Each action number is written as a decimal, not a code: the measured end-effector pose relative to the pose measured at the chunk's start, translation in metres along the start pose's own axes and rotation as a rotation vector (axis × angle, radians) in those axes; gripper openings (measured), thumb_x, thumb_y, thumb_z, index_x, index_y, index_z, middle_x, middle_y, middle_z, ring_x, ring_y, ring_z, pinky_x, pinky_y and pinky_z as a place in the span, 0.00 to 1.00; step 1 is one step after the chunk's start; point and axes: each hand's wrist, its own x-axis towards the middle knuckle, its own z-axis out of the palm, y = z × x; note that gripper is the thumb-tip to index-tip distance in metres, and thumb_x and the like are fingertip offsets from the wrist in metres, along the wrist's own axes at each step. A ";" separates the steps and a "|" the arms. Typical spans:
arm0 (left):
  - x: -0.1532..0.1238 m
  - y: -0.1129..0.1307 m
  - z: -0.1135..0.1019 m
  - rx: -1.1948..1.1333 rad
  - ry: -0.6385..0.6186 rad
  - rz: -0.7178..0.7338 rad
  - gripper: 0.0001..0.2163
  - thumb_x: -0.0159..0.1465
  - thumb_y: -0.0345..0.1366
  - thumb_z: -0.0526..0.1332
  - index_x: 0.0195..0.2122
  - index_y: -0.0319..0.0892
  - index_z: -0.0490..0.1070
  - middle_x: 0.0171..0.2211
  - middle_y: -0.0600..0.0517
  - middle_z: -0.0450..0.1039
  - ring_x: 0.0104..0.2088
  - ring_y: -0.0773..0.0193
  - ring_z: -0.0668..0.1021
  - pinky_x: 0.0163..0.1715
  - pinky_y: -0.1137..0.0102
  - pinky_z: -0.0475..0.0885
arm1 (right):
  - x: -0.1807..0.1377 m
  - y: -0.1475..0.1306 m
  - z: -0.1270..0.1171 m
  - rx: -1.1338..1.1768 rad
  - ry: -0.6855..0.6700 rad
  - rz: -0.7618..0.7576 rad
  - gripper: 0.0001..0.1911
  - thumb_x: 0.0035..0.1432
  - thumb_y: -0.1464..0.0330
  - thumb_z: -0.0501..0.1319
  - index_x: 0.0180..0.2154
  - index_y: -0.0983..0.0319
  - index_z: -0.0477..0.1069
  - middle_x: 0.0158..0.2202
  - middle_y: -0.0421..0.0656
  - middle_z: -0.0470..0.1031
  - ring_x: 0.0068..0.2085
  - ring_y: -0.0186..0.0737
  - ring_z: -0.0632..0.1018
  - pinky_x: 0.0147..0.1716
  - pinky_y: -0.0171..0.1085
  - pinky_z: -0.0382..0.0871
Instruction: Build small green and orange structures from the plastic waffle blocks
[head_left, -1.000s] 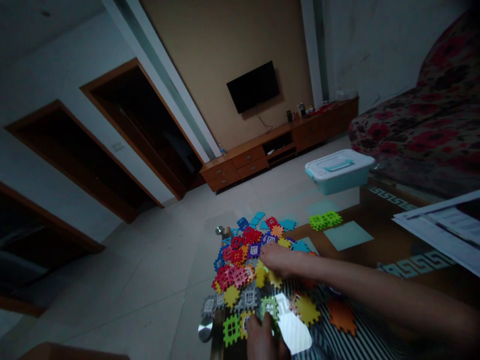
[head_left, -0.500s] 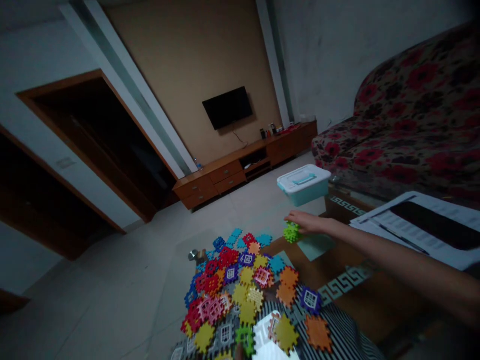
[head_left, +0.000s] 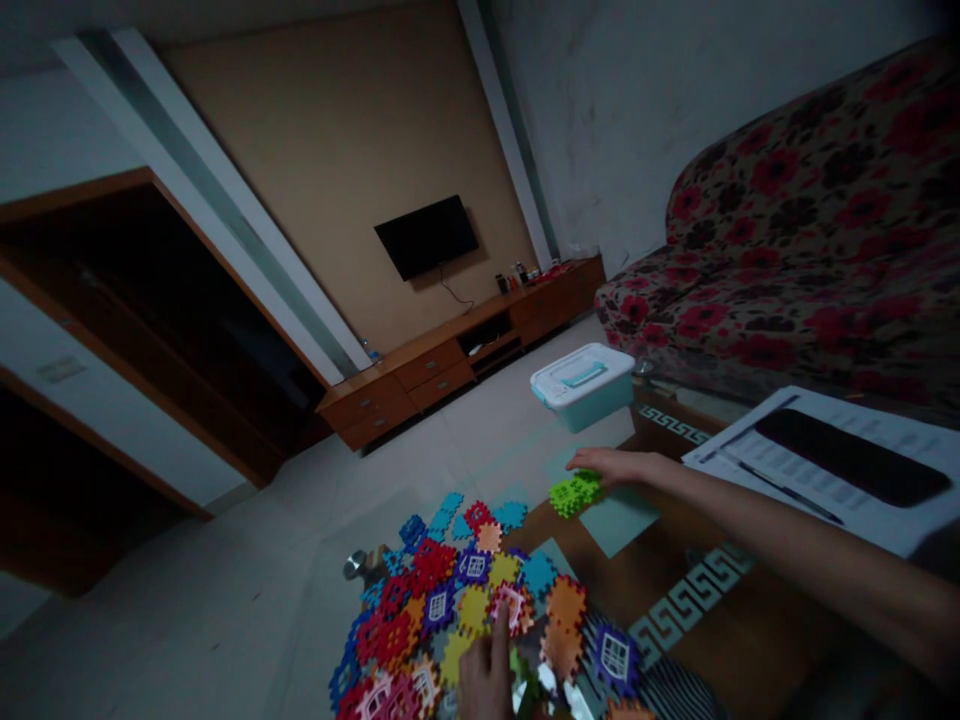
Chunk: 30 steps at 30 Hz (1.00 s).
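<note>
The right hand (head_left: 606, 465) is touching green tiles (head_left: 568, 495) far on the worktop (head_left: 637, 555), the left hand (head_left: 484, 682) is pointing over a pink tile (head_left: 517, 602), both grips indeterminable.

Tilted, the head-worn camera looks forward and down over a near, dim, apparently glass-topped brown table (head_left: 649, 560) toward a distant black rectangular television (head_left: 429, 238).

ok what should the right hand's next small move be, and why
Perhaps the right hand could draw the green pieces nearer: its fingers are at them, and they lie apart from the colourful pile where the left hand is.
</note>
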 end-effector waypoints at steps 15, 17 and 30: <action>0.213 0.131 0.003 -0.026 -0.215 0.354 0.48 0.44 0.29 0.68 0.67 0.42 0.48 0.56 0.43 0.64 0.55 0.52 0.66 0.57 0.62 0.63 | -0.090 0.001 0.040 0.050 0.654 0.196 0.14 0.64 0.69 0.52 0.47 0.59 0.72 0.43 0.47 0.75 0.45 0.44 0.76 0.45 0.43 0.71; 0.220 0.132 0.010 -0.016 -0.232 0.371 0.47 0.44 0.28 0.68 0.66 0.42 0.50 0.56 0.42 0.65 0.55 0.50 0.67 0.56 0.60 0.64 | -0.089 -0.004 0.038 0.067 0.664 0.207 0.13 0.64 0.68 0.52 0.46 0.59 0.72 0.42 0.46 0.75 0.44 0.44 0.77 0.43 0.42 0.72; 0.112 0.020 -0.056 -0.161 -0.024 0.365 0.21 0.61 0.31 0.57 0.57 0.43 0.64 0.54 0.43 0.67 0.57 0.57 0.68 0.59 0.60 0.63 | -0.088 -0.055 0.030 -0.029 0.517 0.054 0.13 0.64 0.66 0.53 0.47 0.56 0.72 0.44 0.48 0.76 0.48 0.49 0.75 0.48 0.48 0.70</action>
